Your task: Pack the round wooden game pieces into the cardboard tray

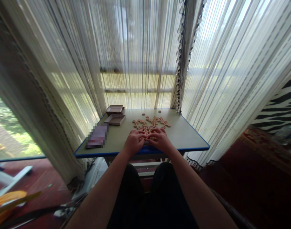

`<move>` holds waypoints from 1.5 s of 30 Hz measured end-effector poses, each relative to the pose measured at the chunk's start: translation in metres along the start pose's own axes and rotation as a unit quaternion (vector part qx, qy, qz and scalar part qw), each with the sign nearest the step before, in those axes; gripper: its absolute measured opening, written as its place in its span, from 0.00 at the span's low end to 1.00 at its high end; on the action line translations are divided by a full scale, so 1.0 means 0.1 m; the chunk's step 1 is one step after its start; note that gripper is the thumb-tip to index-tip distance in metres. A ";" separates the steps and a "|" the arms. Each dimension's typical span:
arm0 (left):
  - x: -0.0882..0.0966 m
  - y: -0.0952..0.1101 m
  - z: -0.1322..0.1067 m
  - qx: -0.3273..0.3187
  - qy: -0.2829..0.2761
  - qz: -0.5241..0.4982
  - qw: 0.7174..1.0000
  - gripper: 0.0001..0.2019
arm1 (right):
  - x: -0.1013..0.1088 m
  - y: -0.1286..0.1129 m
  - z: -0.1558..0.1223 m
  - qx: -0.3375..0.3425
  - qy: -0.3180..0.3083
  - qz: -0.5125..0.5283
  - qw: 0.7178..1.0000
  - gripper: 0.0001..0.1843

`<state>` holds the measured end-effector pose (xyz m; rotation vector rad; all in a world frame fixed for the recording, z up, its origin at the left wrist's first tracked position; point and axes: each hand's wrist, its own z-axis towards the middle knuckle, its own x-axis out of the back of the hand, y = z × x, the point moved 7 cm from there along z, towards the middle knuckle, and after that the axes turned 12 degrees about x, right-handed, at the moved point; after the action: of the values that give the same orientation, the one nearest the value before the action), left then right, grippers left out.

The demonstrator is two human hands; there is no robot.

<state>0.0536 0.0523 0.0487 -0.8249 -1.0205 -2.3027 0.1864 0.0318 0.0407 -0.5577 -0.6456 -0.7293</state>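
Several small round wooden pieces (153,122) lie scattered across a pale table (183,133) with a blue edge. My left hand (134,141) and my right hand (160,139) rest side by side at the near edge of the pile. The fingers of both hands curl down onto pieces in front of them. I cannot make out exactly which pieces they pinch.
Two shallow brown box halves (115,115) sit at the table's far left. A blurred flat object (97,136) lies near the left edge. Sheer curtains (140,54) hang close behind and beside the table. My dark-clothed legs (150,194) are below it.
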 end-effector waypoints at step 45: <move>-0.01 -0.51 0.15 0.200 0.058 -0.066 0.976 0.16 | -0.05 0.04 0.03 -0.025 -0.045 0.027 0.998 0.10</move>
<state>0.0268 0.0946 0.0312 -0.4668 -1.4561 -2.1132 0.1858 0.0380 0.0383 -0.6548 -0.6949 -0.6741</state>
